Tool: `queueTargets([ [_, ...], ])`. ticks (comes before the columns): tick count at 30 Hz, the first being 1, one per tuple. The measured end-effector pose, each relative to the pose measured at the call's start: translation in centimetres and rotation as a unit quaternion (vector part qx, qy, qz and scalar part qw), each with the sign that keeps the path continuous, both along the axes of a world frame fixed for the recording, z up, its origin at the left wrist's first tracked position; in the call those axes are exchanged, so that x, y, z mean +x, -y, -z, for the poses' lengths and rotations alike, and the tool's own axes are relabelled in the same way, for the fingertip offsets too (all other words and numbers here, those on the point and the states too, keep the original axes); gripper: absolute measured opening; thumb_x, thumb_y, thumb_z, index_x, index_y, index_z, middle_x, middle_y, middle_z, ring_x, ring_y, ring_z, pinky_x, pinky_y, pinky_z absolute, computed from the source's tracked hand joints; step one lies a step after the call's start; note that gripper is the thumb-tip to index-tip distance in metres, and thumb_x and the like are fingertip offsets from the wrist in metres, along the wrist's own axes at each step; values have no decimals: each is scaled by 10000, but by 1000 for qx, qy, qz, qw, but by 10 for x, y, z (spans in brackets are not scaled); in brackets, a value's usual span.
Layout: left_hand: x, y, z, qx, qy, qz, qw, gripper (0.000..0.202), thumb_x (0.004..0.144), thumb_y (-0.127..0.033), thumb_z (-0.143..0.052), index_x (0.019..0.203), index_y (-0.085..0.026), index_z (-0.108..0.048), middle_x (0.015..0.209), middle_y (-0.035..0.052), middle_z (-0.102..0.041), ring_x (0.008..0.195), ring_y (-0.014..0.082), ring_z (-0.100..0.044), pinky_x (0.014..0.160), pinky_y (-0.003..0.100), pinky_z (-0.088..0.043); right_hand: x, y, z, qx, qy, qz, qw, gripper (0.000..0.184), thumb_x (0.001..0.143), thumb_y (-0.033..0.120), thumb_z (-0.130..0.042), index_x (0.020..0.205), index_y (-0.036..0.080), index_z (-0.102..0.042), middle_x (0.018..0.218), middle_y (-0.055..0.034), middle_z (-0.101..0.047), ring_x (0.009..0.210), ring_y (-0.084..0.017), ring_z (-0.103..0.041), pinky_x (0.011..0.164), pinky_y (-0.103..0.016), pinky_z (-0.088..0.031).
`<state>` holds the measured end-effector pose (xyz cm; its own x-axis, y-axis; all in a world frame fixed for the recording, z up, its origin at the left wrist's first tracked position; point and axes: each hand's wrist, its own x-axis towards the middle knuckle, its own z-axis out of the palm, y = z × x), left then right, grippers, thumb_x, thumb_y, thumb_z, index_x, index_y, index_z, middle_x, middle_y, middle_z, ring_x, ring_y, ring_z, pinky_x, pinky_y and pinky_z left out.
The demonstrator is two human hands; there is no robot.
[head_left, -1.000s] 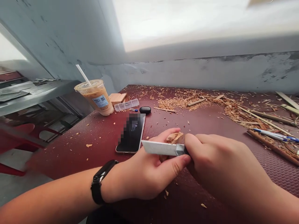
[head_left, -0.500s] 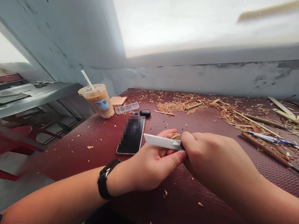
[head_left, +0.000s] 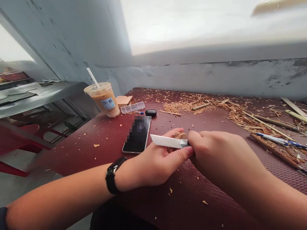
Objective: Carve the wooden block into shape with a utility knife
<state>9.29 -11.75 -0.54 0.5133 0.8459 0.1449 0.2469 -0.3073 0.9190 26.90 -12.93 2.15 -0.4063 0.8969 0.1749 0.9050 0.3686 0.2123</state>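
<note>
My left hand (head_left: pixel 157 163) is closed around a small piece of wood (head_left: pixel 178 135), only its top showing above the fingers. A black watch (head_left: pixel 112 175) sits on that wrist. My right hand (head_left: pixel 216 153) grips the handle of a utility knife whose pale blade (head_left: pixel 166 141) points left across the wood. My left thumb presses against the back of the blade near the handle. Both hands hover just above the dark red table (head_left: pixel 107 134).
A phone (head_left: pixel 137 134) lies just left of my hands. Behind it stand an iced coffee cup with straw (head_left: pixel 104 99), a clear plastic box (head_left: pixel 132 107), a wood block (head_left: pixel 123 100) and a black case (head_left: pixel 151 112). Wood shavings, sticks and a blue pen (head_left: pixel 280 139) cover the right side.
The hands and knife have kept the same hold. The blade has shifted slightly over the wood, and the view has drifted a little, so everything sits slightly higher and further right.
</note>
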Motion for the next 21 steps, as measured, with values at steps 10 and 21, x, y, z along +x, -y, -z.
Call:
queueTargets([
  [10,10,2,11,-43,50,-58,996,343,966,-502,-562,1055,-173,-607,890,68,-693,932,251,-675,899,405,-562,-13,15,-9,-44,-16,121,992,210,873,61,-473,851,176,-647,690,-89,-682,625,-218,-694,490,-267,-338],
  [21,18,-6,-8,49,15,19,998,247,915,-412,-630,824,-184,-656,806,32,-686,877,213,-646,843,335,-543,17,-1,-10,-53,-2,2,999,270,984,409,-595,1068,163,-670,980,-40,-693,849,-172,-666,786,-378,-555],
])
